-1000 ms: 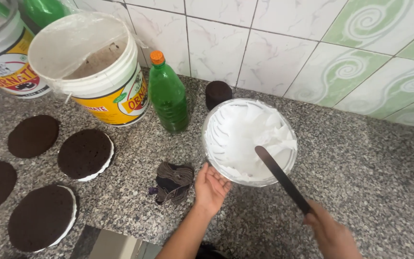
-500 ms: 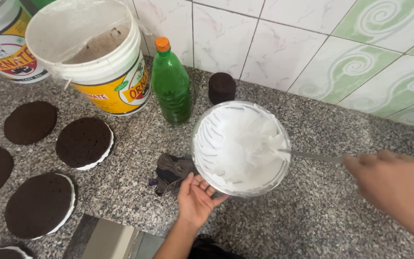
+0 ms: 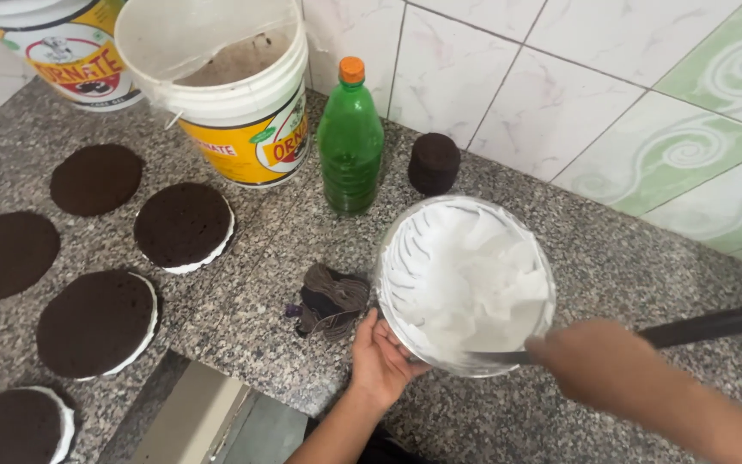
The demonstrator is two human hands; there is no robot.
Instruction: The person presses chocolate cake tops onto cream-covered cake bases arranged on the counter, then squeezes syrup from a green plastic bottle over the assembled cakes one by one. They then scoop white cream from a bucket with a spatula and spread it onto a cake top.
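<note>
A bowl [image 3: 464, 283] on the stone counter [image 3: 611, 258] is full of white cream — swirled, with streaks up its inner wall. The left hand [image 3: 381, 361] cups its near rim, fingers curled against the side. The right hand [image 3: 599, 361] is closed around a knife [image 3: 697, 326], its blade reaching into the cream. Behind stand a green bottle [image 3: 349, 137] and a white bucket [image 3: 234, 86] with brown residue inside.
</note>
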